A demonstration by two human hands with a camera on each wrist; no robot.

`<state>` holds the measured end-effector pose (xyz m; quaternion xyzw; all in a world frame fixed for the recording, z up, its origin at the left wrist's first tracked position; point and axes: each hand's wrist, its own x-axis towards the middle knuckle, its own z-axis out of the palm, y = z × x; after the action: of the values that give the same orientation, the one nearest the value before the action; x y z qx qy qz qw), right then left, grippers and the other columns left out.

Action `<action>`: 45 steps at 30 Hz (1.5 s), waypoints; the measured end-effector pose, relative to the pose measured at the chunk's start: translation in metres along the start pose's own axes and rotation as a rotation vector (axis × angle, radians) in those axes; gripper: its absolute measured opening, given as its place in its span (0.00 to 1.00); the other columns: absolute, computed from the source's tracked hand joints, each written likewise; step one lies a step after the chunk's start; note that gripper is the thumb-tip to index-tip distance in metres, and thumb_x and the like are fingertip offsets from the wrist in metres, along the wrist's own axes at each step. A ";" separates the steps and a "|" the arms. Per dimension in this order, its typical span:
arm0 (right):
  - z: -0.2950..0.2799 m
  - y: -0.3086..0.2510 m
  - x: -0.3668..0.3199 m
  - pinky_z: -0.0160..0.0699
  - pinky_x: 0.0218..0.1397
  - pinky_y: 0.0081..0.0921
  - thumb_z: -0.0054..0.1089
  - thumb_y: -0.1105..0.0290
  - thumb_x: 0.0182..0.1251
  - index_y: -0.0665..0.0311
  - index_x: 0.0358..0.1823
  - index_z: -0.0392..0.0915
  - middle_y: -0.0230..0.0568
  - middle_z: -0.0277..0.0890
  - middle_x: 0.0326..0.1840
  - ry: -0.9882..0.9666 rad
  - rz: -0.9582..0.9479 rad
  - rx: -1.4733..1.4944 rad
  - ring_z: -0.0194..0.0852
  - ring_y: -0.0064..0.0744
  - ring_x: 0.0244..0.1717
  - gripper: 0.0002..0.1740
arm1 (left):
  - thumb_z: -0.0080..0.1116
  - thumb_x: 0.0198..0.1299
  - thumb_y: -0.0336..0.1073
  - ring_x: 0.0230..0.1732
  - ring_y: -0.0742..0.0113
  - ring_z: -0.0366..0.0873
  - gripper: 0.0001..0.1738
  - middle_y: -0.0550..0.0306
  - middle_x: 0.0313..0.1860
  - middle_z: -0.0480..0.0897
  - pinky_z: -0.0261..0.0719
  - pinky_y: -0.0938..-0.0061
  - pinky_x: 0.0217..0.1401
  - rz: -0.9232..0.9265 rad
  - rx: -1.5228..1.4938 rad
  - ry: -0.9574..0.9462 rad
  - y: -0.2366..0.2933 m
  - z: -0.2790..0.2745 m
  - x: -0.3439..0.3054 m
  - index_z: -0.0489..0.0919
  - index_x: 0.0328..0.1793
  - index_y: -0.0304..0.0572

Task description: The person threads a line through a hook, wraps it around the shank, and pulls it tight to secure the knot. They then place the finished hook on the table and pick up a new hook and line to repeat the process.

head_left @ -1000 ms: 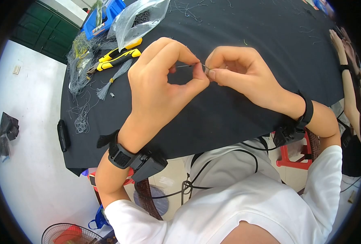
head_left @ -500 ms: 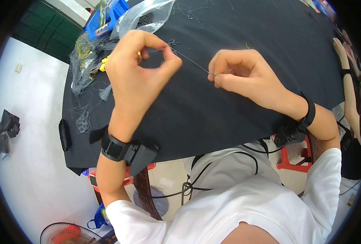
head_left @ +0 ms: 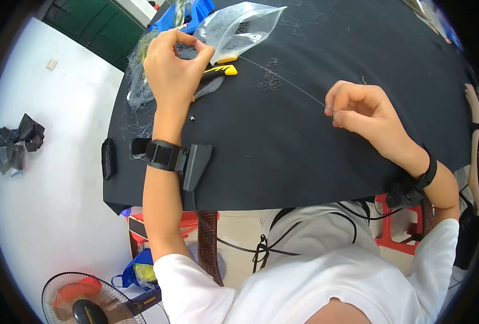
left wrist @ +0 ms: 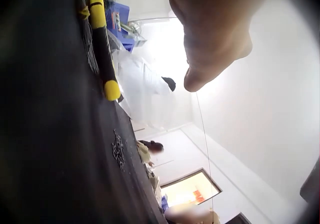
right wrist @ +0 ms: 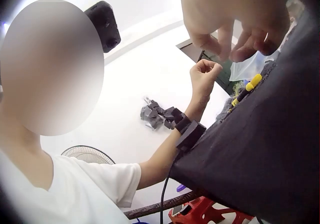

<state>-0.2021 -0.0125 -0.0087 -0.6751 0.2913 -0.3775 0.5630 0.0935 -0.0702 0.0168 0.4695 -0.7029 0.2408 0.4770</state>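
Observation:
A thin grey line runs taut and slanting between my two hands above the black cloth. My left hand, raised at the far left, pinches one end between thumb and forefinger. Lower down on the right, my right hand pinches the other end with thumb and fingertips; a small dark bit shows at the tips, and I cannot tell what it is. Between the hands, a loose pile of small dark hook-like wire pieces lies on the cloth. In the left wrist view, the line drops from my left fingertips.
Yellow-and-black pliers lie beside my left hand, by a tied bundle of grey line. Behind are a clear plastic bag, a blue bin and tangled line. A black case sits at the left table edge.
My hands began close together and have moved apart, the left going up and away, drawing the line out long between them. The head view has shifted, uncovering the dark pile.

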 end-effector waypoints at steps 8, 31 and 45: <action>-0.004 -0.002 -0.001 0.69 0.35 0.16 0.52 0.79 0.55 0.71 0.30 0.75 0.30 0.72 0.30 -0.024 -0.007 0.007 0.69 0.16 0.31 0.04 | 0.64 0.41 0.34 0.22 0.74 0.62 0.10 0.62 0.19 0.70 0.62 0.79 0.25 -0.020 0.105 0.029 -0.023 -0.007 0.002 0.75 0.23 0.39; -0.010 -0.001 0.003 0.63 0.32 0.15 0.49 0.74 0.59 0.66 0.29 0.75 0.28 0.71 0.26 0.088 -0.035 -0.035 0.65 0.15 0.28 0.06 | 0.65 0.42 0.37 0.20 0.74 0.64 0.09 0.62 0.19 0.72 0.62 0.78 0.24 -0.206 0.089 0.071 -0.051 -0.014 0.001 0.80 0.26 0.40; -0.014 0.003 0.007 0.63 0.31 0.11 0.49 0.68 0.66 0.65 0.46 0.76 0.36 0.78 0.40 0.304 -0.030 0.050 0.68 0.14 0.29 0.12 | 0.64 0.50 0.29 0.32 0.78 0.75 0.08 0.66 0.33 0.83 0.63 0.82 0.32 -0.047 -0.614 -0.394 0.087 -0.002 -0.014 0.84 0.39 0.45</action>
<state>-0.2099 -0.0262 -0.0089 -0.6002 0.3534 -0.4909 0.5234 0.0183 -0.0234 0.0148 0.3580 -0.8098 -0.0876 0.4565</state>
